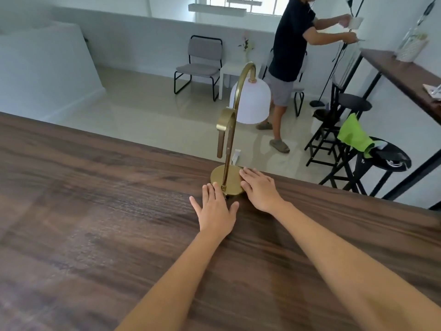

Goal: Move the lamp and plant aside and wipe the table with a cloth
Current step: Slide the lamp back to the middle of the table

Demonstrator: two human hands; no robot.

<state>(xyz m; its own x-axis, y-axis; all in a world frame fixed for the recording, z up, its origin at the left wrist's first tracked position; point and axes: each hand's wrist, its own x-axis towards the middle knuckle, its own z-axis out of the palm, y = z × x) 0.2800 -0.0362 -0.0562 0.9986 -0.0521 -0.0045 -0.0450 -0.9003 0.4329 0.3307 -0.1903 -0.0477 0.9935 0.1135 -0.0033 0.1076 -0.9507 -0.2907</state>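
A brass lamp (228,149) with a curved neck and a white bell shade (253,101) stands upright near the far edge of the dark wooden table (95,223). My left hand (216,209) lies flat on the table with its fingertips at the near rim of the round brass base (222,175). My right hand (259,189) rests flat against the base's right side, fingers spread. Neither hand grips the lamp. A green cloth (354,136) lies on a black stool beyond the table. No plant stands on this table.
The table's far edge runs just behind the lamp. Past it are black stools (353,108), a second wooden table (401,75) at the right, a grey chair (200,65), a small white side table with a plant (247,44), and another person (288,68) standing.
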